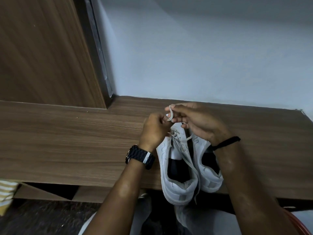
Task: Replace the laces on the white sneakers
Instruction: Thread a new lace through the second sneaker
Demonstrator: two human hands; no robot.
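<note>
Two white sneakers stand side by side on the wooden table, heels toward me and overhanging its front edge: the left sneaker and the right sneaker. A white lace loops up from the left sneaker's eyelets. My left hand, with a black watch on the wrist, pinches the lace just above the shoe's front. My right hand, with a black band on the wrist, holds the upper loop of the same lace. One loose lace end trails back between the shoes and hangs over the edge.
The wooden table runs along a pale wall. A tall wooden panel rises at the left back. A striped cloth shows at the lower left. My legs are under the table edge.
</note>
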